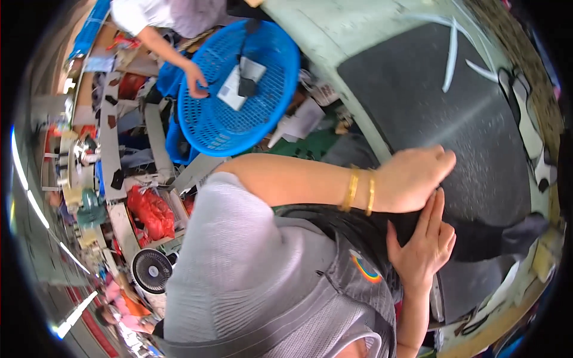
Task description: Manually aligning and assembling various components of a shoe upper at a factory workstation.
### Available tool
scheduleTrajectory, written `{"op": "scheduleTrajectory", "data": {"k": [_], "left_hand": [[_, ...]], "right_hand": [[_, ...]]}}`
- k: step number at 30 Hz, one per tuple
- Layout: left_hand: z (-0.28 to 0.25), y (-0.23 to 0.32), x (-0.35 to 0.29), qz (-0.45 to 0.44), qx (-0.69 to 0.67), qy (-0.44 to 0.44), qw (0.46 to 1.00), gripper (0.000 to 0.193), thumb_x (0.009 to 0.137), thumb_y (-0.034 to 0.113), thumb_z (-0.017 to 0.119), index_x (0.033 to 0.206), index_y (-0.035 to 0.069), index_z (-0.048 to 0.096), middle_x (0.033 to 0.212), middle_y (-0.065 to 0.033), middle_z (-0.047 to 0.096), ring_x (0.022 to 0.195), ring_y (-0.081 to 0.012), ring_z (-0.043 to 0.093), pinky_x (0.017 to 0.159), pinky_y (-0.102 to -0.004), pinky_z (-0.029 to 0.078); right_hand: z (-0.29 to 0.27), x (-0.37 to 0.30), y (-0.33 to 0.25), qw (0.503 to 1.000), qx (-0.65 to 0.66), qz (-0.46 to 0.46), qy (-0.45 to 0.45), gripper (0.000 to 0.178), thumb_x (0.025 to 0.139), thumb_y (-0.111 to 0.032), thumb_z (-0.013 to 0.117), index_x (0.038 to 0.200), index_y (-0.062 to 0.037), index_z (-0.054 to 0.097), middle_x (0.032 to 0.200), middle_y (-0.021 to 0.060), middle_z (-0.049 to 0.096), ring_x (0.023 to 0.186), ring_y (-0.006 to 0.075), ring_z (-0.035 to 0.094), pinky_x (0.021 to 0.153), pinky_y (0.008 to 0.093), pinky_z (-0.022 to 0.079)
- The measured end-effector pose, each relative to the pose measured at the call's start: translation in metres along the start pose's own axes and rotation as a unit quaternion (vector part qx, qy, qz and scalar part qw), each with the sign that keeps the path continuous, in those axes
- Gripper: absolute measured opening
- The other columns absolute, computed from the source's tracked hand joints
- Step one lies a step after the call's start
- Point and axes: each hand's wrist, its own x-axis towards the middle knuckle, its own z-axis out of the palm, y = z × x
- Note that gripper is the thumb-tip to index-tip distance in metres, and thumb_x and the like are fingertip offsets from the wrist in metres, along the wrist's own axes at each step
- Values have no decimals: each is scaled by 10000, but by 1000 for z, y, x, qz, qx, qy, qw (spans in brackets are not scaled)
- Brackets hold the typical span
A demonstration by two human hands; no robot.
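My left hand [415, 180], with two gold bracelets on its wrist, is closed with its fingers curled down at the edge of the dark mat [441, 89]. Whatever it grips is hidden beneath it. Just below, my right hand [424, 241] has its index and middle fingers stretched out toward the left hand, the thumb apart and the other fingers bent. It rests against black cloth [498, 235], which shows between the hands and past the right fingers across the mat.
White strips [451, 56] and dark straps with pale parts [528, 119] lie by the mat's far side. To the left stands a blue plastic basket [286, 77] holding a white packet; another person's hand [194, 80] reaches into it. A black fan [152, 270] and red bag [150, 212] are behind.
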Motion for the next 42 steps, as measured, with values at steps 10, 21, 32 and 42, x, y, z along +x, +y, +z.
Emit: {"op": "scheduleTrajectory", "data": {"k": [10, 21, 32, 42], "left_hand": [[-3, -19, -24, 239, 75, -71, 966, 366, 859, 243, 586, 1129, 2, 531, 1117, -106, 614, 1076, -208, 589, 909, -382, 460], [9, -39, -38, 316, 212, 45, 924, 427, 897, 177, 498, 1316, 95, 500, 1349, -56, 532, 1235, -158, 517, 1087, -485, 323], [11, -37, -28, 296, 132, 50, 945, 278, 878, 197, 545, 1123, 101, 635, 1158, -30, 647, 1109, -150, 592, 1000, -464, 368], [-7, 46, 4, 122, -553, -135, 813, 186, 787, 28, 705, 966, 8, 662, 845, -65, 698, 839, -151, 662, 730, -287, 508]], "right_hand": [[10, -2, 0, 999, -41, 2, 14, 606, 712, -291, 684, 1195, 40, 527, 1334, 177, 513, 902, 309, 498, 820, 393, 410], [12, -7, 11, 999, -6, -35, 39, 639, 620, 27, 606, 1253, 62, 528, 1259, 186, 575, 1044, 344, 530, 897, 420, 448], [11, -7, 17, 982, 122, -21, 145, 450, 663, 115, 568, 1093, 31, 669, 1034, 132, 693, 875, 277, 638, 784, 358, 523], [-89, -40, 69, 823, 428, 270, 258, 310, 857, -62, 671, 1109, 107, 608, 1017, 130, 654, 860, 198, 627, 800, 317, 526]]}}
